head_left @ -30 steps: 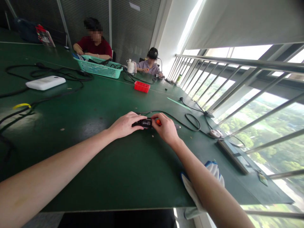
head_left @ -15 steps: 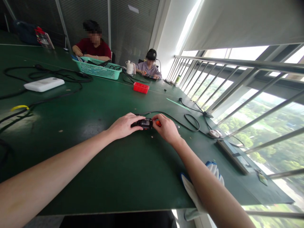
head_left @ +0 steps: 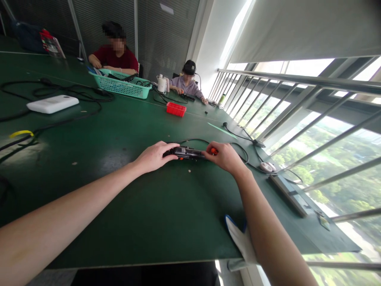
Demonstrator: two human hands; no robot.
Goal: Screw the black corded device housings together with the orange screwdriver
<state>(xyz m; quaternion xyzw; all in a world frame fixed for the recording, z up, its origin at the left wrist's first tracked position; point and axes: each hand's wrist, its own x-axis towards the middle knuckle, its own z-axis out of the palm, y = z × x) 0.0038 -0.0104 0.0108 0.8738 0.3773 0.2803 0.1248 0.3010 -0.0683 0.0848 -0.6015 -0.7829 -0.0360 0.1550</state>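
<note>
A long, dark black device [head_left: 190, 153] lies between my hands low over the table; its exact kind I cannot make out. My left hand [head_left: 154, 157] is closed around its left end, thumb on the near side and fingers on the far side. A small orange-red spot shows under its near edge. My right hand [head_left: 223, 156] is closed at the device's right end, thumb and fingers pinched there. Inside that hand a bright orange piece [head_left: 214, 151] shows between the fingers; the rest of it is hidden.
A black cable [head_left: 198, 139] runs behind the device. A red bin [head_left: 176, 109], green basket [head_left: 123, 85] and white box [head_left: 53, 104] stand farther off. A white glove [head_left: 242, 238] lies by my right forearm. Two people sit across the table; a railing [head_left: 297, 81] borders the right.
My right hand has shifted to the right, away from my left hand, and more of the black device shows between them. My left hand has stayed nearly in place, still holding.
</note>
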